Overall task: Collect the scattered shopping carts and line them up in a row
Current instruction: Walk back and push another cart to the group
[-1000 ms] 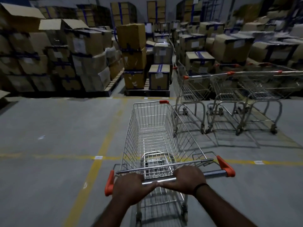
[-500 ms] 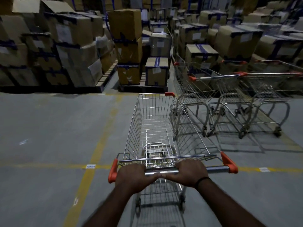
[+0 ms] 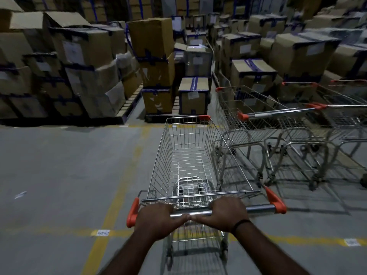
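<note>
Two hands, the left hand (image 3: pixel 156 218) and right hand (image 3: pixel 228 212), gripped the handle (image 3: pixel 258 208) of the pushed cart (image 3: pixel 188 135); advisable practice was steering it parallel, just beside the parked carts (image 3: pixel 256 124).

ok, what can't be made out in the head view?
All head view:
- Pushed cart front wheels: hidden beneath its own basket.
- Parked carts: row cut off by the right edge; count unknown.
- Floor label: print too small, blurred.
- Box labels: dim, unreadable.
</note>
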A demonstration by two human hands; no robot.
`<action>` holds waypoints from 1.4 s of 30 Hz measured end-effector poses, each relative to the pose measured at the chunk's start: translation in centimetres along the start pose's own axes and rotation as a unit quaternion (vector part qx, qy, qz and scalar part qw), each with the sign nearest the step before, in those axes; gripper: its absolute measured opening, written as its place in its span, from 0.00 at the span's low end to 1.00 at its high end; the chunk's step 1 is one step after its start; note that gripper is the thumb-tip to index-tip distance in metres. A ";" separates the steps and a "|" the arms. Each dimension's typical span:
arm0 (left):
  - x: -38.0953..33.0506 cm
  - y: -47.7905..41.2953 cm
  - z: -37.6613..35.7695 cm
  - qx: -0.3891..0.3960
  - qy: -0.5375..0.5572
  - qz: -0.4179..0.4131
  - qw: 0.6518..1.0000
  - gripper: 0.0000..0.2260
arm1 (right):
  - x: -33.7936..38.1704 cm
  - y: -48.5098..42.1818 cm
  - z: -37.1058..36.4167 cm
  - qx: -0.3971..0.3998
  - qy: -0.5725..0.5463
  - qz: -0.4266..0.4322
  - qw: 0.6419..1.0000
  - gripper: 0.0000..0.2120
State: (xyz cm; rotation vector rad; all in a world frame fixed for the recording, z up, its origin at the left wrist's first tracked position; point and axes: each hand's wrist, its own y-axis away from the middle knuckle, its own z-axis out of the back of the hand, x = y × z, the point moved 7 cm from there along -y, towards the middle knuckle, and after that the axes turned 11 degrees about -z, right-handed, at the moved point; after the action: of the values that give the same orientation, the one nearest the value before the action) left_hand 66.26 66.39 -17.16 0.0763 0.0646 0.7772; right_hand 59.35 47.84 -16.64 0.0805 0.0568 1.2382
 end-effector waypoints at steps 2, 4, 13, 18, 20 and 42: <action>0.9 -2.8 0.4 -0.006 0.001 0.003 1.000 0.39 | -0.3 -3.0 0.3 0.000 -0.003 0.005 1.000 0.56; 2.1 -5.4 0.7 -0.008 0.000 0.003 1.000 0.40 | -0.5 -5.9 0.6 -0.001 -0.003 0.004 1.000 0.56; 9.3 -16.3 2.0 0.003 -0.007 0.000 1.000 0.37 | 1.1 -18.4 1.7 0.000 -0.003 -0.001 1.000 0.59; 15.1 -22.5 2.8 0.004 -0.002 -0.026 1.000 0.35 | 3.7 -25.6 2.4 0.011 0.001 -0.016 1.000 0.56; 17.4 -25.1 2.9 0.006 0.001 -0.036 0.999 0.36 | 4.5 -28.6 2.6 0.006 -0.006 -0.023 1.000 0.57; 23.5 -44.9 4.1 0.037 -0.024 -0.074 0.996 0.43 | 1.3 -47.9 3.8 0.025 -0.006 -0.087 0.996 0.51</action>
State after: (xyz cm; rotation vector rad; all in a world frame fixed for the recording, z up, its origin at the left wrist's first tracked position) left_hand 114.67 50.79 -17.95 0.1592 0.0534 0.6253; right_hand 105.17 33.40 -17.31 0.1238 0.0824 1.0621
